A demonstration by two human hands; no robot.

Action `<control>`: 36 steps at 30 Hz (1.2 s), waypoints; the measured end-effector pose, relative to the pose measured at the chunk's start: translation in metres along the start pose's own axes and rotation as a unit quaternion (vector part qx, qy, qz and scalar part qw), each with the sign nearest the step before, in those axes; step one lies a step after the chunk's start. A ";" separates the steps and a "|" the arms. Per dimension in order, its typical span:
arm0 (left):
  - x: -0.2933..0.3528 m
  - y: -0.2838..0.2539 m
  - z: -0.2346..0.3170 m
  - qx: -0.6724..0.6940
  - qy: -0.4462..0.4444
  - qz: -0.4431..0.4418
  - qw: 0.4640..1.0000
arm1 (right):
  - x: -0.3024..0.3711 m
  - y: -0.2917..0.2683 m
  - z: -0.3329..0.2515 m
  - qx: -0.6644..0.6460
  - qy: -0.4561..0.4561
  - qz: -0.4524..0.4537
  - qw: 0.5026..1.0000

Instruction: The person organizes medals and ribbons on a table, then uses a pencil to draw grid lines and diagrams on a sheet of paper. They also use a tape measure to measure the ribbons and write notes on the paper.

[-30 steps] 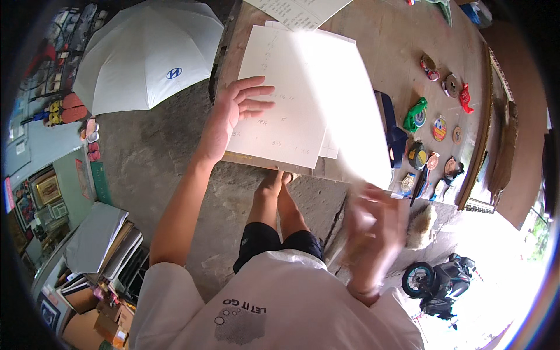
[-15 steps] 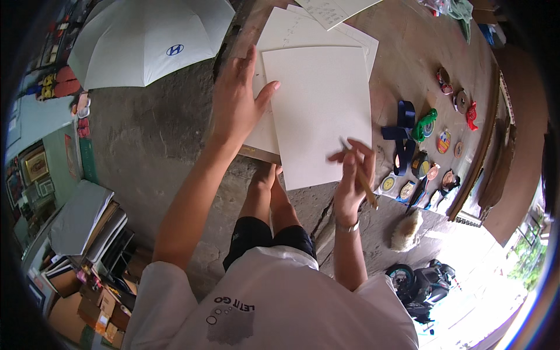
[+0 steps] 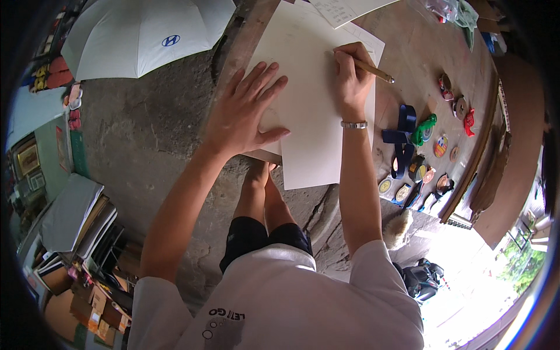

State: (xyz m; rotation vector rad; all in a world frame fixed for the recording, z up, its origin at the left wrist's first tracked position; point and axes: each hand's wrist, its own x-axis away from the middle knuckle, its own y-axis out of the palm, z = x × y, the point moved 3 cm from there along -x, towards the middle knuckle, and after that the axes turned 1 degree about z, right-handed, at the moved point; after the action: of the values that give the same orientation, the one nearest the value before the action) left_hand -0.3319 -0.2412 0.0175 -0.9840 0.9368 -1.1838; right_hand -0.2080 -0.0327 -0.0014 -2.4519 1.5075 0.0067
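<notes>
A blank white sheet of paper (image 3: 310, 146) lies over other sheets on the board or tabletop, its near end reaching past the edge. My left hand (image 3: 248, 111) is spread flat across its left side, fingers apart. On the upper right of the paper rests my right hand (image 3: 353, 73), its fingers closed around a brown pen (image 3: 378, 73). The pen's back end points right; its tip is at the paper near my fingertips, too small to see clearly. Another sheet with handwriting (image 3: 347, 9) lies beyond.
Several medals (image 3: 440, 146) and a dark blue ribbon (image 3: 402, 137) lie on the table to the right. Plastic bags (image 3: 461, 14) sit at the far right corner. A white umbrella (image 3: 146, 38) stands open at the far left. A pale furry animal (image 3: 398, 229) is on the floor.
My right hand has moved up and away from me onto the paper, turning the pen into a writing grip. My left hand has come slightly nearer and spread flat.
</notes>
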 end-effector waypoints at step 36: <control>0.002 0.004 -0.004 0.007 -0.012 -0.011 1.000 | 0.014 -0.018 -0.022 -0.098 -0.014 0.119 0.988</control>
State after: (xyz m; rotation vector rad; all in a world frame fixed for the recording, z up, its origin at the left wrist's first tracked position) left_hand -0.3339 -0.2433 0.0124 -0.9982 0.8999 -1.1939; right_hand -0.1881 -0.0424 0.0214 -2.3866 1.8585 0.2451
